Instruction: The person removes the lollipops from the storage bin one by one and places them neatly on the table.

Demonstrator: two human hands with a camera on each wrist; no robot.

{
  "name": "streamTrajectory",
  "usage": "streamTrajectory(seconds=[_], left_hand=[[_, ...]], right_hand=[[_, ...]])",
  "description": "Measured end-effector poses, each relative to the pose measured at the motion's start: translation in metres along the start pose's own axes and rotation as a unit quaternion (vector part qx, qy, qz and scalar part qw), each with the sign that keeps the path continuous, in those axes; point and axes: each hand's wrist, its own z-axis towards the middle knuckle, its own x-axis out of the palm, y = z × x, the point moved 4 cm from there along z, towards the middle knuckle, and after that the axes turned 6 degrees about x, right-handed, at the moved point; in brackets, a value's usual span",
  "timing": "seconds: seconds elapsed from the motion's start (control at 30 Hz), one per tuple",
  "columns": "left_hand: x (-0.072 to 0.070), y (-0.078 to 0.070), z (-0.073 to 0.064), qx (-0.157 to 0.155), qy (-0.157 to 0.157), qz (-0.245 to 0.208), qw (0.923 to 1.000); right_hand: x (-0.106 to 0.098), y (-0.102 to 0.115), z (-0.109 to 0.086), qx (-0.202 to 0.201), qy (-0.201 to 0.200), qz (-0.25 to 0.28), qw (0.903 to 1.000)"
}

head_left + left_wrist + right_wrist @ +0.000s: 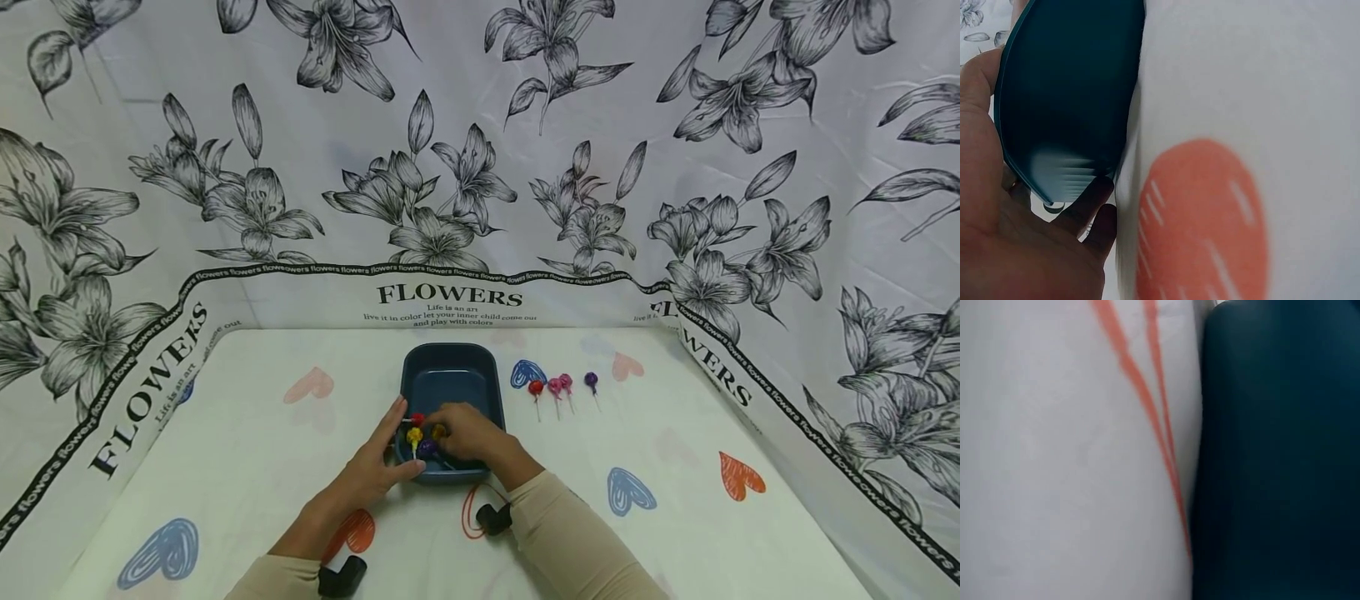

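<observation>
A dark blue rectangular tray (450, 350) stands on the table, with several lollipops in its near left part. Among them show a red lollipop (417, 419), a yellow lollipop (414, 435) and a purple lollipop (427, 448). My left hand (378, 454) lies spread against the tray's near left corner, thumb at the near rim and fingers along the outer wall. The left wrist view shows the same hand (1035, 231) at the tray's outside (1066, 106). My right hand (468, 429) reaches inside, its bent fingers at an orange-yellow lollipop (439, 431) and partly covering it.
Right of the tray lie a red lollipop (536, 388), two pink lollipops (555, 387) and a purple lollipop (591, 379), sticks toward me. The white tablecloth (262, 467) carries printed hearts. A flowered curtain (465, 208) closes off the back and sides.
</observation>
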Motion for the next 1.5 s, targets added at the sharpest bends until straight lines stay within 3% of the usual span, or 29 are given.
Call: streamTrajectory(seconds=[0.1, 0.37, 0.67, 0.8, 0.93, 1.07, 1.17, 1.3, 1.5], left_hand=[[0.001, 0.004, 0.001, 0.004, -0.003, -0.008, 1.0000], [0.007, 0.036, 0.008, 0.002, -0.010, 0.010, 0.9999], [0.011, 0.039, 0.009, -0.014, -0.007, 0.008, 0.9998], [0.012, 0.039, 0.009, -0.020, -0.007, 0.011, 0.9997], [0.011, 0.036, 0.009, -0.008, -0.008, 0.015, 0.9998], [0.007, 0.019, 0.006, 0.021, -0.014, 0.000, 0.9997], [0.003, 0.007, 0.004, 0.025, -0.014, -0.011, 0.9995], [0.001, 0.002, 0.002, 0.009, -0.006, -0.001, 0.9999], [0.001, 0.004, 0.001, 0.004, -0.005, 0.001, 1.0000]], right_hand=[[-0.002, 0.002, 0.000, -0.005, -0.009, -0.011, 0.9999], [-0.004, -0.002, 0.000, -0.006, -0.041, 0.003, 0.9991], [-0.011, -0.002, -0.007, -0.022, -0.123, 0.054, 0.9907], [-0.019, -0.002, -0.013, -0.054, -0.183, 0.102, 0.9763], [-0.031, -0.003, -0.024, -0.096, -0.244, 0.151, 0.9532], [-0.053, 0.006, -0.041, -0.131, -0.284, 0.200, 0.9287], [-0.076, 0.020, -0.059, -0.146, -0.299, 0.236, 0.9131], [-0.101, 0.037, -0.080, -0.159, -0.305, 0.259, 0.9026], [-0.122, 0.050, -0.103, -0.199, -0.313, 0.266, 0.8901]])
